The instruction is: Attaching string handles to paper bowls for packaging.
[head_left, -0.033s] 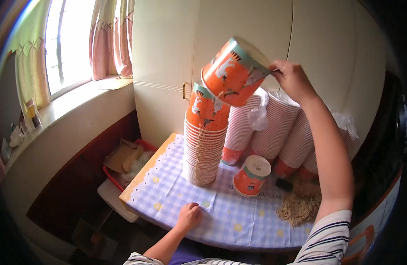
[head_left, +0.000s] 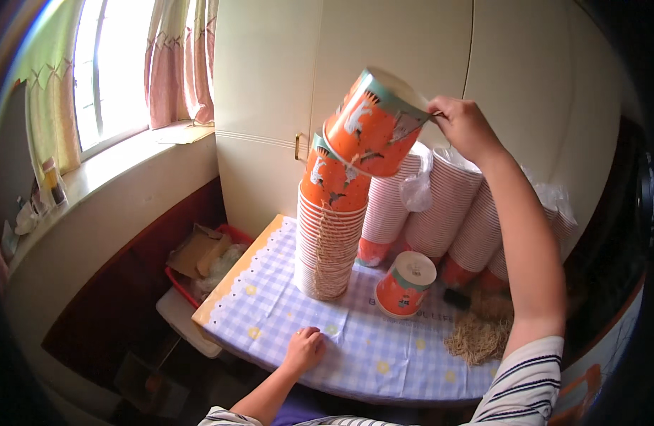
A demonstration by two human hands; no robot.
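Observation:
My right hand (head_left: 458, 119), raised, pinches the edge of an orange and green paper bucket (head_left: 375, 126) with grey animal drawings. This bucket is tilted, its base turned up, and hangs at the top of a tall stack of nested upside-down paper buckets (head_left: 332, 234). Whether the two touch is hard to tell. Brown twine (head_left: 325, 245) runs down the stack's side. On the blue checked tablecloth near the front edge rests my left hand (head_left: 305, 348), fingers curled in with nothing visible in them. A single upside-down bucket (head_left: 405, 284) stands right of the stack.
Several more stacks of paper buckets (head_left: 444, 202), wrapped in clear plastic, lean at the back right. A heap of loose twine (head_left: 477, 339) lies by my right forearm. A red bin (head_left: 231, 234) with cardboard stands left of the table (head_left: 270, 312); cream cabinets (head_left: 384, 35) rise behind.
The bucket in my right hand has sunk slightly, and its base edge has tipped a little. My left hand stays put.

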